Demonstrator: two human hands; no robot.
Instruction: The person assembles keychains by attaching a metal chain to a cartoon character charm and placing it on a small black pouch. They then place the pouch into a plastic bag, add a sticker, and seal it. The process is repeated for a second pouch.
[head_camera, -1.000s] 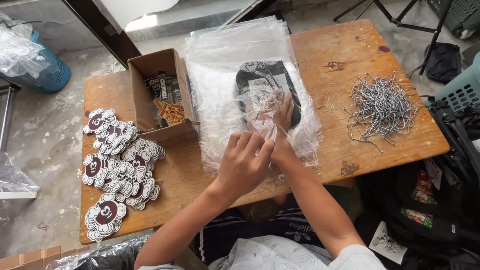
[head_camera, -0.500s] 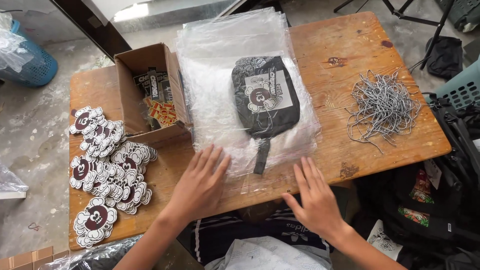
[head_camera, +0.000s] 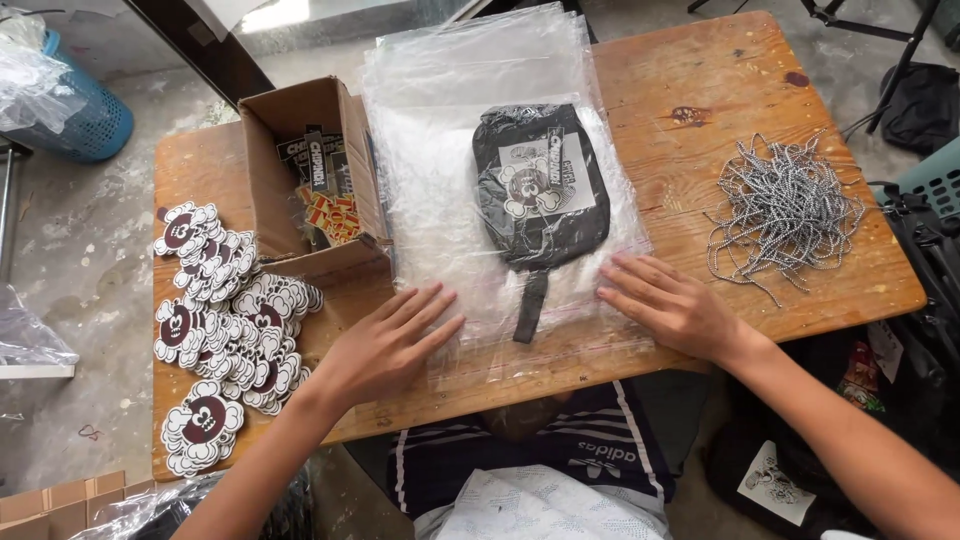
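Observation:
A black pouch (head_camera: 541, 185) with a white printed patch lies inside a clear plastic bag on top of a stack of clear bags (head_camera: 470, 110) in the middle of a wooden table (head_camera: 690, 75). Its black strap (head_camera: 530, 305) points toward me. My left hand (head_camera: 385, 345) rests flat, fingers spread, on the near left part of the top bag. My right hand (head_camera: 672, 305) lies flat on the near right part of the same bag. Neither hand holds anything.
An open cardboard box (head_camera: 300, 180) with printed cards stands left of the bags. Several flower-shaped stickers (head_camera: 215, 320) lie at the table's left end. A heap of grey cords (head_camera: 785, 210) sits at the right. A blue basket (head_camera: 75, 110) stands on the floor at far left.
Both hands left the pouch, drew back toward me and spread apart, and now press flat on the near edge of the bag. The view has shifted slightly.

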